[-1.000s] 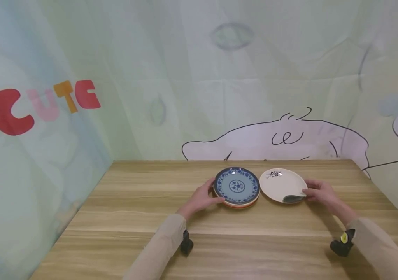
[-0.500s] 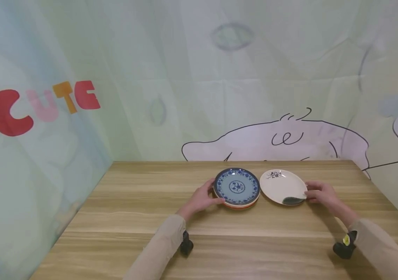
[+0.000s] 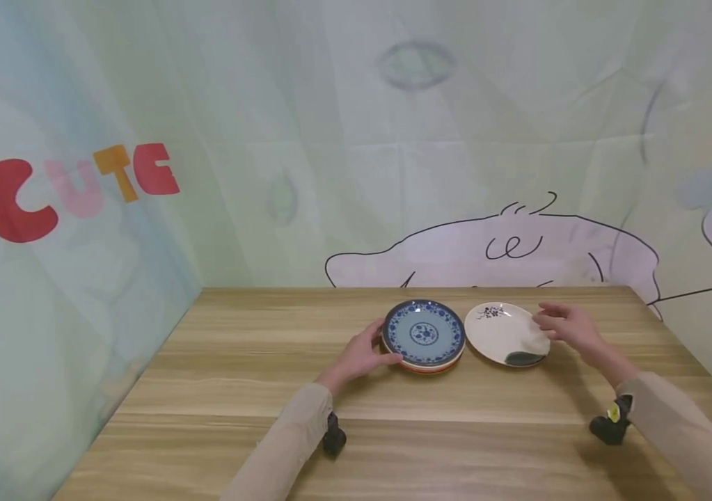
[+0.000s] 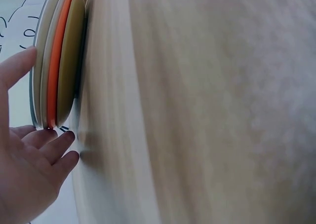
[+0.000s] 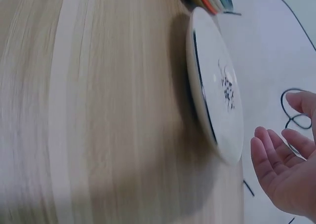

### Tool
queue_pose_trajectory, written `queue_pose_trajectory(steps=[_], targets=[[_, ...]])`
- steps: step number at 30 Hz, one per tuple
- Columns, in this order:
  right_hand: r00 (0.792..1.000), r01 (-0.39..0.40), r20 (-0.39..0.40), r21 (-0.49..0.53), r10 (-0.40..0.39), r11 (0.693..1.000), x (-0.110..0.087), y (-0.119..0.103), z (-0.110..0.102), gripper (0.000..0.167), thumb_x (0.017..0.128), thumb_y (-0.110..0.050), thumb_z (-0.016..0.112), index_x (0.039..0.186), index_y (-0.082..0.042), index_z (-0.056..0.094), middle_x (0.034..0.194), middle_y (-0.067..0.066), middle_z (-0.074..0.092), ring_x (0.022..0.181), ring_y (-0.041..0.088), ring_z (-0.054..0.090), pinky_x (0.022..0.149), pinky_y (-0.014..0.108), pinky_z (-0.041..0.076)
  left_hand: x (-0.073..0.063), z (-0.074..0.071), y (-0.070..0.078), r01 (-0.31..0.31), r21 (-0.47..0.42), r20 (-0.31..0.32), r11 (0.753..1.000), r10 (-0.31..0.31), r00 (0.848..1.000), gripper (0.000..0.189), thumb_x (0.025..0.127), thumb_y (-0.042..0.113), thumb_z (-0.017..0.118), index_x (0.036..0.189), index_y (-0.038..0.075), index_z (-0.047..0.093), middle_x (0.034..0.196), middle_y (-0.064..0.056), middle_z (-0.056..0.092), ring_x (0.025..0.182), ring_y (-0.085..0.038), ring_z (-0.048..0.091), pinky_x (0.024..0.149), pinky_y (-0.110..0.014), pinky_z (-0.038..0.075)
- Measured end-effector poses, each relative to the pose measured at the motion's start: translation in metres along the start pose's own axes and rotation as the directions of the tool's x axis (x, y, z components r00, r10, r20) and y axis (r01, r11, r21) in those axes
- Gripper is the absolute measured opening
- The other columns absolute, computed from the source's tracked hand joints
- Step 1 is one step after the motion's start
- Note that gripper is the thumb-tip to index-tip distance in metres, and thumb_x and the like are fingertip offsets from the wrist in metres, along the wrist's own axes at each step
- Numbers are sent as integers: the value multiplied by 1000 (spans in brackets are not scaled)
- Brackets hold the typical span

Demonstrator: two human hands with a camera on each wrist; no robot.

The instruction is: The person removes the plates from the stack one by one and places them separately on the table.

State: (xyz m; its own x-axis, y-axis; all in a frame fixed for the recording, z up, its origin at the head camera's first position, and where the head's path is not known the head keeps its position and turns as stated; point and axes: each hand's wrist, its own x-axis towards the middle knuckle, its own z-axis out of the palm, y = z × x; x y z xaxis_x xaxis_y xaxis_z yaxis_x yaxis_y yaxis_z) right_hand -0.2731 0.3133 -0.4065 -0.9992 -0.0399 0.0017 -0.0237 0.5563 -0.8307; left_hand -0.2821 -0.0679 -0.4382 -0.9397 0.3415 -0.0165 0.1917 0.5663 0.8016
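A stack of plates (image 3: pixel 424 335) sits on the wooden table, topped by a light blue plate with a dark blue floral rim; cream, orange and mustard edges show beneath it in the left wrist view. My left hand (image 3: pixel 360 353) rests against the stack's left side, its thumb and loosely extended fingers (image 4: pixel 54 145) at the rims. Just right of the stack lies a white plate (image 3: pixel 501 335) with a dark floral sprig and a grey-green patch. My right hand (image 3: pixel 571 330) hovers just above that plate's right edge, fingers relaxed and holding nothing; in the right wrist view a gap separates them.
The wooden table (image 3: pixel 268 403) ends at a pale printed curtain (image 3: pixel 305 139) behind the plates. A black wrist device (image 3: pixel 333 437) hangs beneath the left sleeve, another black device (image 3: pixel 611 423) beneath the right.
My right hand has let go of the white plate's right edge and risen slightly up and to the left. The left hand and the stack have stayed in place.
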Motion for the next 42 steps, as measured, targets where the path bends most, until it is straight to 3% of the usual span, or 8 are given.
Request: queue_pose_trajectory(steps=[7,16,25,36,42], targets=[[996,48,69,19,-49,999,6,-20,20,63,92,-30,52,133,12,32,123,31,47,104,33,54,79,32,53,-1,-1,0,10,0,6,1000,-10,1000,88,75,36,73,143,9,25,143,-13,34,129,-30,35,107,-45,26],[991,52,121,28,-56,998,13,-40,42,66,89,-33,57,134,9,33,126,29,46,107,35,53,81,37,52,-1,-1,1,8,7,-5,1000,-8,1000,88,74,36,73,143,9,25,142,-13,35,128,-29,37,107,-45,28],[989,80,121,24,-83,996,17,-45,61,66,87,-32,61,132,9,37,123,29,49,108,37,51,78,35,54,-3,-2,2,10,4,-3,1000,-10,1000,87,74,37,72,143,10,26,142,-12,36,128,-29,37,106,-46,28],[987,35,157,12,-36,999,20,-50,84,65,85,-31,62,134,5,36,126,26,47,109,37,52,81,36,53,0,-1,0,-2,15,3,1000,2,1000,88,74,39,72,143,9,25,142,-12,36,128,-28,37,107,-46,28],[986,63,151,6,-63,998,22,-49,92,65,83,-27,65,132,7,38,125,27,47,105,37,54,77,34,54,1,0,-2,-4,22,0,1000,4,1000,89,74,39,72,143,8,25,141,-13,37,127,-29,37,107,-47,27]])
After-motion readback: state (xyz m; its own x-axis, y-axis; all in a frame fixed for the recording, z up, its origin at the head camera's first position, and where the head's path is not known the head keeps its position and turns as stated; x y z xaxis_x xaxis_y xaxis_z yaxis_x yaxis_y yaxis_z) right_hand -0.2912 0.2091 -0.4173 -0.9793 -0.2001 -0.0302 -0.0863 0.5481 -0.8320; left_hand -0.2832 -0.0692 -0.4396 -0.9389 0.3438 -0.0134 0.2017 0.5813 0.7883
